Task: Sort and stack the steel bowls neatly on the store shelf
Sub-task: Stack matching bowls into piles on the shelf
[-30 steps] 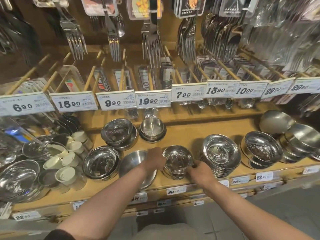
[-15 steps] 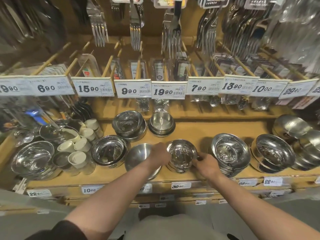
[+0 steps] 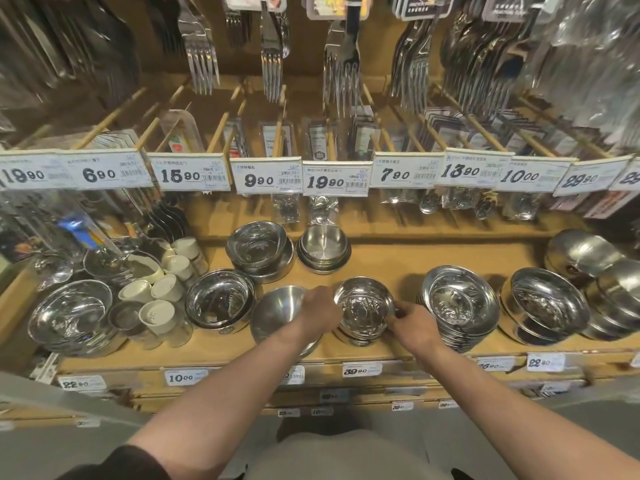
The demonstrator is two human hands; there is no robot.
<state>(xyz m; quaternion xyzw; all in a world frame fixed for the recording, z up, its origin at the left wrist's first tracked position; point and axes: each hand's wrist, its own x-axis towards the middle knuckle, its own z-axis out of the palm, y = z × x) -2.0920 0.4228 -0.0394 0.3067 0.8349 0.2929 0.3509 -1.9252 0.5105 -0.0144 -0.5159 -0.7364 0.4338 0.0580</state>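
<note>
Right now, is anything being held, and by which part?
Yes: both hands, left hand and right hand, hold the small steel bowl by opposite sides of its rim.

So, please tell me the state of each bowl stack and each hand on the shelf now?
small bowl stack: upright, gripped on both sides
left hand: grips the stack's left rim
right hand: pinches the stack's right rim
matte bowl: upright, partly hidden by the left arm
wide bowl stack: nested, tilted, untouched
back flat dishes: nested, upright
</note>
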